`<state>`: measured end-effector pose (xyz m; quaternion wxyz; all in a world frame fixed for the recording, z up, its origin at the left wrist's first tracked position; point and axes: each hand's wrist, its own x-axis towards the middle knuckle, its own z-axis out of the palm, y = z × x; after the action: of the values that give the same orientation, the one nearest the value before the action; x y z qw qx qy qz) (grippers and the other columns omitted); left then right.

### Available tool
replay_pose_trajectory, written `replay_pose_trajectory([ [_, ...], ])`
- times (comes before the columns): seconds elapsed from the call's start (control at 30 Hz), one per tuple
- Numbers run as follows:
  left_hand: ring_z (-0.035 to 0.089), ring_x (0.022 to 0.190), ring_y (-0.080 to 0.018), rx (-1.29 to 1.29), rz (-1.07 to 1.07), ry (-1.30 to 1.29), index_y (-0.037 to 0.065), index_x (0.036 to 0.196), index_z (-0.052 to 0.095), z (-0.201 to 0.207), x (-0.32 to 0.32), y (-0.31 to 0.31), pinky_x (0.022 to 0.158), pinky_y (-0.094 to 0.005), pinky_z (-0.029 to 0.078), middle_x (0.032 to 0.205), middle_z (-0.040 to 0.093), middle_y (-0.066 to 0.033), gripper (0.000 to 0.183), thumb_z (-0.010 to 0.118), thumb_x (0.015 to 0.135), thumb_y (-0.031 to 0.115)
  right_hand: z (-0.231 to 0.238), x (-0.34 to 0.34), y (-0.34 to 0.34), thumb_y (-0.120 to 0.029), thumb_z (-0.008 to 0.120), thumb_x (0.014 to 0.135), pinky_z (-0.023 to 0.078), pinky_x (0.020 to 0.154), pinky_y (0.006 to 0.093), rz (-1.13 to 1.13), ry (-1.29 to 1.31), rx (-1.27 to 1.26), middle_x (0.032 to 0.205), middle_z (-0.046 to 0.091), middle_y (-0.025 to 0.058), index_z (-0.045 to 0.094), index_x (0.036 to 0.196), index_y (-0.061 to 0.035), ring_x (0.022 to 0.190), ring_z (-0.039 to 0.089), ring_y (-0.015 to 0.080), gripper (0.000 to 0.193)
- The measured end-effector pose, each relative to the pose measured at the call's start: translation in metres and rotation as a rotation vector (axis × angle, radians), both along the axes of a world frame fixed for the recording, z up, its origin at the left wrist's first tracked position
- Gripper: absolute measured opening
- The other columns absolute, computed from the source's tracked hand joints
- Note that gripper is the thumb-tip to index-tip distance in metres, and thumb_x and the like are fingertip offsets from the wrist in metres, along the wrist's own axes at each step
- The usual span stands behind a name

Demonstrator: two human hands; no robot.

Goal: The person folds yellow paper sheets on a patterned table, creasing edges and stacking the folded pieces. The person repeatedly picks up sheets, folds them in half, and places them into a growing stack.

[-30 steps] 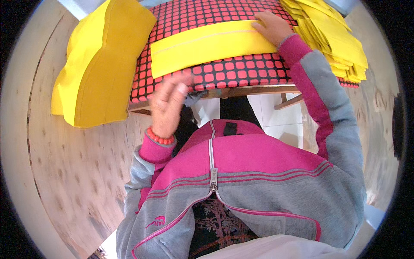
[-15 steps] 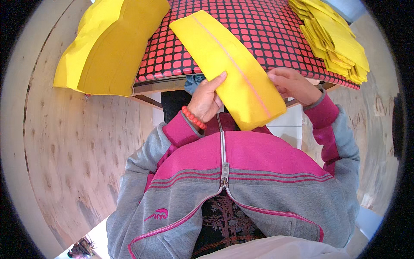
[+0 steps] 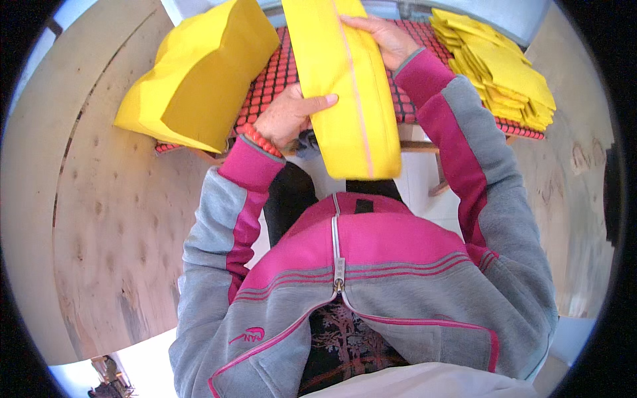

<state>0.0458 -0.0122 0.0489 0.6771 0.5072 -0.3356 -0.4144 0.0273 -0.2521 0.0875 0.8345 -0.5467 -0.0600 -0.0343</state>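
A long folded piece of yellow felt-like fabric (image 3: 342, 79), with a pale pink line running down its length, is held upright in front of me above the table's near edge. My left hand (image 3: 288, 114) grips its left side, thumb lying across the front; the other fingers go behind it. Higher up, my right hand (image 3: 388, 40) holds the right edge, thumb pressed on the front near the pink line. The far end of the fabric runs out of the top of the picture.
A large yellow fabric shape (image 3: 209, 79) stands at the table's left, overhanging its edge. On the right lies a stack of flat yellow pieces (image 3: 504, 69). The red-and-black patterned table cover (image 3: 257, 99) shows between them. Wooden boards (image 3: 126, 219) flank me.
The yellow fabric has been raised away from me and turned closer to upright. My right hand has moved up along its right edge; my left hand has shifted left.
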Motion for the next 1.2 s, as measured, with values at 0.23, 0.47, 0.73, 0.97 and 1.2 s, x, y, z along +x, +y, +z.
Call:
replay_pose_trajectory([
  [0.23, 0.066, 0.102, -0.0136, -0.081, 0.087, -0.593, 0.0, 0.126, 0.064, 0.07, 0.088, -0.042, 0.092, -0.0302, 0.052, 0.119, 0.07, -0.0058, 0.033, 0.065, 0.097, 0.013, 0.12, 0.001, -0.027, -0.018, 0.052, 0.104, 0.054, 0.099, 0.039, 0.051, -0.531, -0.223, 0.133, 0.059, 0.0149, 0.044, 0.141, 0.0035, 0.12, 0.06, 0.0247, 0.043],
  [0.47, 0.064, 0.107, -0.0151, 0.23, 0.136, -0.652, 0.0, 0.128, 0.062, -0.007, 0.123, -0.063, 0.095, -0.0313, 0.05, 0.12, 0.069, -0.0044, 0.036, 0.066, 0.096, 0.015, 0.039, 0.016, -0.026, -0.018, 0.055, 0.103, 0.053, 0.099, 0.0359, -0.036, -0.454, -0.144, 0.131, 0.061, 0.0128, 0.048, 0.138, 0.0038, 0.117, 0.062, 0.0208, 0.042],
  [0.73, 0.065, 0.11, -0.0184, 0.05, 0.075, -0.216, 0.0, 0.13, 0.059, -0.023, 0.104, -0.063, 0.095, -0.0326, 0.051, 0.125, 0.066, -0.0093, 0.038, 0.066, 0.097, 0.016, -0.017, 0.057, -0.06, -0.022, 0.056, 0.102, 0.056, 0.093, 0.0323, -0.209, -0.313, -0.294, 0.126, 0.066, 0.0101, 0.053, 0.134, 0.0019, 0.107, 0.068, 0.0192, 0.04],
  [0.97, 0.069, 0.097, -0.0179, 0.197, 0.113, 0.028, -0.005, 0.128, 0.057, -0.051, 0.077, -0.05, 0.086, -0.0304, 0.056, 0.117, 0.068, -0.0116, 0.041, 0.068, 0.094, 0.014, -0.09, 0.05, -0.076, -0.023, 0.057, 0.101, 0.054, 0.097, 0.0369, -0.074, 0.32, -0.058, 0.128, 0.064, 0.012, 0.051, 0.136, 0.0001, 0.111, 0.066, 0.0207, 0.042],
  [1.2, 0.067, 0.063, -0.0251, 0.667, 0.34, -1.03, -0.001, 0.121, 0.062, -0.028, 0.058, -0.027, 0.059, -0.0387, 0.052, 0.074, 0.069, -0.0112, 0.056, 0.073, 0.085, 0.041, -0.077, 0.026, -0.101, -0.029, 0.059, 0.1, 0.054, 0.096, 0.0344, -0.044, 0.445, -0.263, 0.125, 0.065, 0.0115, 0.054, 0.131, -0.0001, 0.11, 0.065, 0.0204, 0.043],
])
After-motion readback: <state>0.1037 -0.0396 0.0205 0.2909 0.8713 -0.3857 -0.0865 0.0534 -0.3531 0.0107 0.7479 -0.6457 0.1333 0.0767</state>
